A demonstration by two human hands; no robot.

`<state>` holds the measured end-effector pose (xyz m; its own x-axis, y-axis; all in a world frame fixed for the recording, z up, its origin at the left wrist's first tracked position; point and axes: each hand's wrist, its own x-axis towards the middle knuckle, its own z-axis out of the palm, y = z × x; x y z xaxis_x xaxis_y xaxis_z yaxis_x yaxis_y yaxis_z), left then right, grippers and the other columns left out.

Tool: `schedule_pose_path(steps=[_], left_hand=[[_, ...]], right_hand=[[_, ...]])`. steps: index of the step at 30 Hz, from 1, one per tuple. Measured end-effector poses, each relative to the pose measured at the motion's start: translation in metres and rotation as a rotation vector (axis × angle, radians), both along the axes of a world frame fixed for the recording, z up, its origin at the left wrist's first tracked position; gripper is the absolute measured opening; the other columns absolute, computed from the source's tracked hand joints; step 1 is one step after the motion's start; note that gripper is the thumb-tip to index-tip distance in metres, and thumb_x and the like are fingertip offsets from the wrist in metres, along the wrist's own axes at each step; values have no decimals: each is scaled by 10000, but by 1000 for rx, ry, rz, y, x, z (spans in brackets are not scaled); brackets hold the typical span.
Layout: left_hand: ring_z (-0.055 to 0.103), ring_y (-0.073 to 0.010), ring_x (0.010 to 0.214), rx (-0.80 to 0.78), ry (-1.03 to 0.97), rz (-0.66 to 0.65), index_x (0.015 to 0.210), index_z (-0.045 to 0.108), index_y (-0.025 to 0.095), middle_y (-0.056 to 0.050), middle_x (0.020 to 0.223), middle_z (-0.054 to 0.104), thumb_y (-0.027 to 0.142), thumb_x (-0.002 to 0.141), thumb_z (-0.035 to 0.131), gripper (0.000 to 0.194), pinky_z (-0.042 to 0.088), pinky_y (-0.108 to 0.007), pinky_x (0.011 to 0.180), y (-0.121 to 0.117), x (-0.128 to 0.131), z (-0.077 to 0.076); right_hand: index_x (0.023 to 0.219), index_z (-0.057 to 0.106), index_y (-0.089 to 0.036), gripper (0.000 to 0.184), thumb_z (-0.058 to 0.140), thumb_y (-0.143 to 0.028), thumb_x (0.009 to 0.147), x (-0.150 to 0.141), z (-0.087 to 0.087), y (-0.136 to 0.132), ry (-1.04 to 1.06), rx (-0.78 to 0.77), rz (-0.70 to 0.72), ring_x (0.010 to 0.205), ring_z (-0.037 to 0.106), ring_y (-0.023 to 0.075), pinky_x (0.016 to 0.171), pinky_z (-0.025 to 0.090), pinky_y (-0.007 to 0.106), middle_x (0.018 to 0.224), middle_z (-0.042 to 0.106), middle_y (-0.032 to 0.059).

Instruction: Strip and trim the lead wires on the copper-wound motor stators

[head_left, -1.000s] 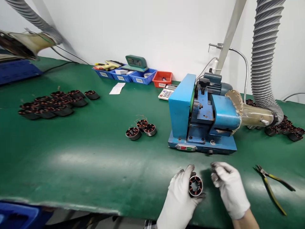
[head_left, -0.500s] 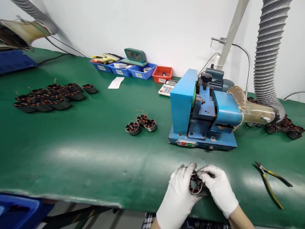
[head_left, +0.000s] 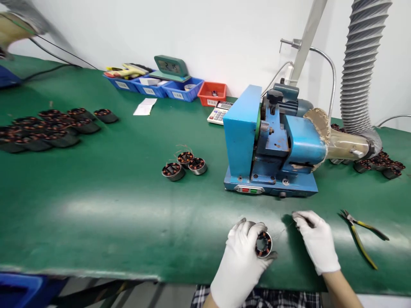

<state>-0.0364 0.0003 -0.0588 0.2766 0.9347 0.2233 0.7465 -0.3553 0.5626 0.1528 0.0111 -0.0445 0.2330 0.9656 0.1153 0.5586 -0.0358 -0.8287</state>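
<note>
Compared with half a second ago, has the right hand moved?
Yes. The right hand moved to the right, nearer the pliers, judged against the blue machine.

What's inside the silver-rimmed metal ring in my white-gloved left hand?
Inside the silver-rimmed metal ring are copper-coloured windings around an open centre; its gripped outer side can't be seen, covered by the white-gloved left hand.

Green counter [head_left: 112, 231], plenty on it! Three blue bins [head_left: 159, 91] and a red bin [head_left: 221, 100] line the back edge, paper [head_left: 145, 107] and a calculator [head_left: 219, 113] just in front. Right of centre stands the machine [head_left: 272, 147]; pliers [head_left: 351, 219] lie open nearer the front edge, out to its right. Three coils [head_left: 185, 158] bunch up mid-counter, a big cluster [head_left: 54, 126] towards the left end, a second cluster [head_left: 379, 162] towards the right!
</note>
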Motion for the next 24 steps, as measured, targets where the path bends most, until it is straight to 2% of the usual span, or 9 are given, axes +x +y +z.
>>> schedule_pose_path(steps=[2, 5, 7, 10, 14, 16, 19, 22, 24], left_hand=[[540, -314, 1022, 24, 4, -7, 1060, 468, 228, -63, 995, 583, 375, 589, 784, 586, 429, -503, 908, -2, -1, 2], [472, -354, 1141, 118, -23, -41, 1285, 299, 193, -151, 1182, 516, 548, 592, 731, 891, 392, -513, 955, -8, -1, 16], [399, -378, 1227, 130, -30, -106, 1393, 117, 162, -208, 1299, 426, 626, 635, 649, 1036, 364, -511, 984, -11, 0, 27], [388, -395, 1246, -1, -9, -186, 1424, -20, 156, -226, 1327, 393, 644, 682, 586, 1076, 379, -510, 969, -10, 4, 34], [455, -366, 1190, -161, -52, -213, 1419, -20, 172, -214, 1316, 411, 649, 686, 581, 1062, 419, -491, 935, -6, 7, 26], [474, -349, 1168, -215, -68, -204, 1419, 1, 183, -202, 1313, 419, 626, 664, 625, 1076, 427, -479, 930, -4, 6, 23], [475, -341, 1156, -236, -25, -218, 1419, -22, 210, -182, 1296, 435, 522, 674, 682, 1072, 429, -475, 920, -4, 4, 23], [474, -309, 1150, -212, 17, -252, 1419, -49, 222, -166, 1284, 448, 344, 798, 601, 907, 425, -455, 915, -4, 3, 25], [487, -293, 1123, -181, 25, -249, 1418, 11, 215, -157, 1269, 462, 257, 837, 531, 781, 426, -444, 901, -3, 3, 26]], right_hand=[[912, 664, -188, 153, 551, -246, 827, 6, 5, -11, -71, 148, 69, 827, 638, 217, 752, 499, 344, 901, 687, 90], [1240, 507, -233, 421, 479, -106, 839, 2, 11, -30, -339, 380, 516, 823, 653, 202, 699, 519, 326, 1050, 674, 89], [1372, 350, -211, 549, 418, -80, 843, -6, 11, -38, -501, 376, 717, 759, 658, 206, 616, 525, 325, 1108, 655, 118], [1412, 256, -152, 576, 392, -114, 854, -17, 4, -37, -560, 273, 683, 820, 655, 233, 659, 546, 358, 1140, 626, 161], [1402, 225, -129, 608, 395, -79, 820, -21, 1, -25, -531, 266, 679, 1012, 609, 243, 773, 540, 359, 1218, 564, 184], [1386, 233, -101, 623, 386, -30, 787, -20, 3, -20, -548, 213, 719, 952, 625, 228, 769, 535, 349, 1125, 611, 169], [1304, 341, -82, 553, 388, -10, 759, -17, 0, -21, -627, 152, 701, 724, 623, 214, 660, 520, 352, 876, 655, 110], [1167, 463, -104, 432, 361, -17, 756, -12, -6, -28, -678, 244, 657, 598, 562, 197, 570, 463, 331, 725, 618, 60], [1111, 511, -111, 376, 334, -30, 789, -10, -8, -32, -708, 301, 621, 557, 527, 194, 550, 426, 327, 659, 586, 45]])
